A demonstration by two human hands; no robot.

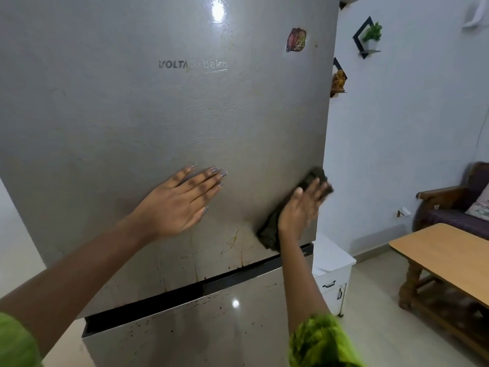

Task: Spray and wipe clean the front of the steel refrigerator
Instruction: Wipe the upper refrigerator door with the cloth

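The steel refrigerator point(148, 115) fills most of the head view, its upper door smeared and streaked. Yellow-brown drips and dark specks mark the door's lower edge and the top of the lower door point(211, 324). My left hand point(177, 202) lies flat and open against the upper door, fingers spread. My right hand point(301, 207) presses a dark cloth point(272, 231) onto the door near its right edge; the cloth shows above and below the palm. No spray bottle is in view.
A magnet point(296, 39) sticks to the upper right of the door. A small white cabinet point(333, 276) stands right of the refrigerator. Further right are a wooden table point(447, 258) and a dark sofa point(460, 207). Wall shelves with a plant point(370, 35) hang above.
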